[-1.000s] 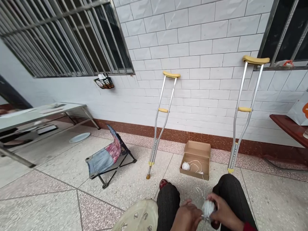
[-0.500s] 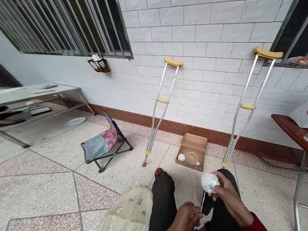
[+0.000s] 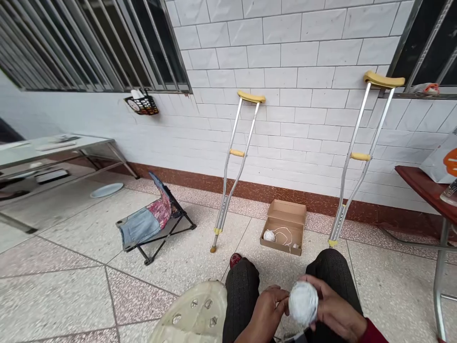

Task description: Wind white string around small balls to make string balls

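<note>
A white ball of yarn (image 3: 303, 303) sits in the grip of my right hand (image 3: 333, 309), above my lap between the knees. Close against its left side is my left hand (image 3: 269, 307), fingers bent and pinched together. The strand that it held earlier is hidden behind the ball and fingers now. On the floor ahead stands an open cardboard box (image 3: 282, 246), with a smaller white yarn ball (image 3: 269, 236) and loose white yarn (image 3: 285, 232) inside.
Two crutches (image 3: 228, 190) (image 3: 348, 190) lean on the tiled wall. A folding chair (image 3: 143, 224) stands left of them, a pale plastic stool (image 3: 193, 312) beside my left knee. At right is a red-topped table (image 3: 421, 188); at far left, a metal-framed table (image 3: 89, 143).
My right hand has brought the yarn ball down and left, turning it, so that it now meets my left hand. My left hand has risen slightly. The view has shifted a little.
</note>
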### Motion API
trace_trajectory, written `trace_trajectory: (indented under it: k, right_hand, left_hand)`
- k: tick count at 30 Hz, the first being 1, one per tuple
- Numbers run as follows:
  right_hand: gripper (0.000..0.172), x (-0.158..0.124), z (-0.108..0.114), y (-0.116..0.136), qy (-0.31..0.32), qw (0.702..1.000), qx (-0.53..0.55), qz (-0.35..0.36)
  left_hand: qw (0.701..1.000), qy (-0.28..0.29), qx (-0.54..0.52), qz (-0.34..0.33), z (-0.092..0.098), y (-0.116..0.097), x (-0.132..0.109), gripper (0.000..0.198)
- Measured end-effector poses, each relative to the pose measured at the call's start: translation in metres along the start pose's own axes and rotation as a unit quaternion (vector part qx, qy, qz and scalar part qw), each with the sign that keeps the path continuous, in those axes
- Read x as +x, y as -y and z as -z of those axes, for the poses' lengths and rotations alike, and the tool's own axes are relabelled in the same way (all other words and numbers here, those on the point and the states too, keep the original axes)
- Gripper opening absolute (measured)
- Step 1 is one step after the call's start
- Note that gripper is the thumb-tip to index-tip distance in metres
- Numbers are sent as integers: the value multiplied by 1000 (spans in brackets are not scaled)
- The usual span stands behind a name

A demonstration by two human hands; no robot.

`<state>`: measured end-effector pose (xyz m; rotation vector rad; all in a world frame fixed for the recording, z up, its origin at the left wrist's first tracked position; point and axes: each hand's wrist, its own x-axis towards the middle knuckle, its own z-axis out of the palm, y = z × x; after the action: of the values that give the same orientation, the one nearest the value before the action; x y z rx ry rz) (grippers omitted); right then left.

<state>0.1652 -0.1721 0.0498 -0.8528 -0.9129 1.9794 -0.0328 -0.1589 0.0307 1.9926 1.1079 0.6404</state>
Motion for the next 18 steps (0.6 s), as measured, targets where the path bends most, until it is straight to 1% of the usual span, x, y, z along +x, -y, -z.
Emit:
trace_trajectory:
  k: [2,4,6,7,8,9,11,13,14,15,16,17,18]
  right_hand:
    - [48,11,9,13,-70,997,-11,43]
    - [40,25,22,17,-144,983,-80,82]
    - [36,36,31,9,-192,962,-166,99]
    - [35,38,34,2,-195,955,-202,96]
    - [35,38,34,-6,-182,952,-230,87]
    - [35,36,33,-15,-153,954,-250,69]
    - [37,28,28,-31,-65,963,-260,22]
    - [37,17,24,-39,37,973,-226,-29]
    - [36,12,23,-40,78,976,-200,-45]
    - [36,7,23,-39,106,978,-170,-55]
    - [39,2,24,-35,119,981,-141,-57]
    - [43,-2,25,-30,110,987,-106,-48]
    - [49,-5,25,-24,87,993,-66,-33]
  left_hand:
    - [999,36,-25,8,-16,-5,-5,54]
    - [997,67,-23,2,-24,-11,-9,52]
    - [998,59,20,-7,-22,-17,-12,47]
    - [998,45,50,-12,-18,-18,-13,44]
    - [996,32,80,-18,-12,-18,-13,39]
    - [994,19,109,-25,-7,-15,-13,35]
    - [986,6,160,-53,3,-5,-11,25]
    - [975,12,199,-102,8,9,-7,16]
    - [970,25,208,-126,10,15,-4,15]
    - [968,35,206,-138,10,18,-2,15]
    - [970,40,191,-142,10,19,0,14]
    - [977,34,162,-137,9,18,1,16]
    - [985,23,119,-125,8,13,2,20]
